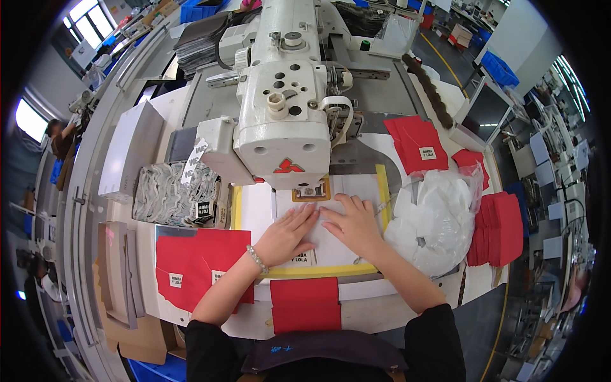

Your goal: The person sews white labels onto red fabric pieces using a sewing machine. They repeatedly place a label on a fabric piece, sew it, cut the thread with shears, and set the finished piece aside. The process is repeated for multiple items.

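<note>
Both my hands lie on a white sheet (331,249) with yellow tape along its edges, just in front of the sewing machine head (283,121). My left hand (287,235), with a beaded bracelet at the wrist, rests palm down, fingers stretched forward and right. My right hand (354,226) is flat too, fingers spread and pointing forward and left. The fingertips of both are close to a small brass-coloured clamp frame (310,198) under the machine head. A pale printed label (303,260) shows below my left hand. Neither hand has visibly gripped anything.
Red fabric pieces lie at the left (191,254), at the front edge (305,305) and back right (407,140). Right of the sheet, a clear bag of white pieces (433,219) sits beside a red fabric stack (499,229). A box of labels (168,191) stands left.
</note>
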Demonstrator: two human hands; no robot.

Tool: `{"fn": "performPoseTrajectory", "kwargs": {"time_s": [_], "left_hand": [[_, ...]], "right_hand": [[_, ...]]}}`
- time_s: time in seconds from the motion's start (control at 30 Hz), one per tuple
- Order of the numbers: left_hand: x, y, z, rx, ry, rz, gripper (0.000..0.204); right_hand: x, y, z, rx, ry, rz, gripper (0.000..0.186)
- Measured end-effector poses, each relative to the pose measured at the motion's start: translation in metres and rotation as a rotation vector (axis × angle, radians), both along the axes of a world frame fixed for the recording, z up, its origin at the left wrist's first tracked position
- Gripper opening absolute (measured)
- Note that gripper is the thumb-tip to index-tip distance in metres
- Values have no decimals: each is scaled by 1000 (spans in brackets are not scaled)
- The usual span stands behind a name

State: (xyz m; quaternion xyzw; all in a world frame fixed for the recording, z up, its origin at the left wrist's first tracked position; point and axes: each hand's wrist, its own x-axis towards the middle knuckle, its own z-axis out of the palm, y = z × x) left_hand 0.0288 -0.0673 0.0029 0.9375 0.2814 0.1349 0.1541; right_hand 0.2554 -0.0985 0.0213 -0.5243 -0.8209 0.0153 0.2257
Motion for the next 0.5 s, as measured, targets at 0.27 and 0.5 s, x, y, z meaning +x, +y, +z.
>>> {"fn": "performPoseTrajectory", "kwargs": {"time_s": [0.27, 0.5], "left_hand": [[3, 6, -3, 61, 79, 62, 81], [6, 7, -5, 93, 100, 144, 82]], "right_hand": [[-7, 0, -11, 30, -73, -105, 43], [-6, 3, -16, 57, -92, -120, 45]]}}
